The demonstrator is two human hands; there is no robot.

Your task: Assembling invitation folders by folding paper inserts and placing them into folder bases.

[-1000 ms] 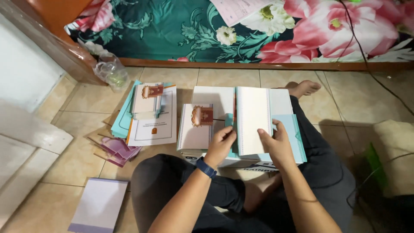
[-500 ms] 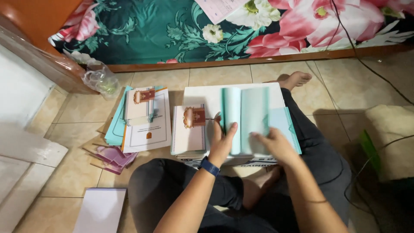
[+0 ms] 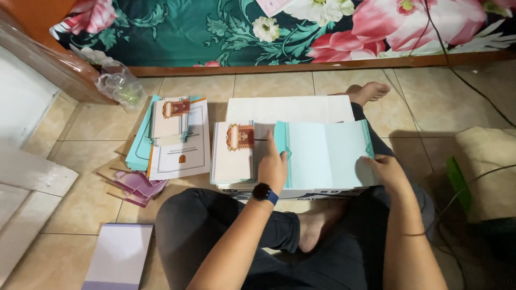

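I sit cross-legged on a tiled floor with a flat white box (image 3: 290,110) across my lap. On it lies an open teal booklet (image 3: 322,153), its pale pages spread wide. My left hand (image 3: 273,166), a dark watch on its wrist, presses the booklet's left edge. My right hand (image 3: 386,173) grips the booklet's lower right corner. Just left of the booklet, a white card stack (image 3: 232,153) with a brown ornate emblem rests on the box.
A pile of teal and white papers (image 3: 174,139) lies on the floor to the left, with purple slips (image 3: 134,185) below it. A pale purple sheet (image 3: 119,260) sits near my left knee. A crumpled plastic bag (image 3: 119,86) and a floral mattress (image 3: 301,27) lie beyond.
The booklet went from white pages being turned to lying fully spread on teal pages. My left hand slid onto its left edge; my right hand moved out to its right corner.
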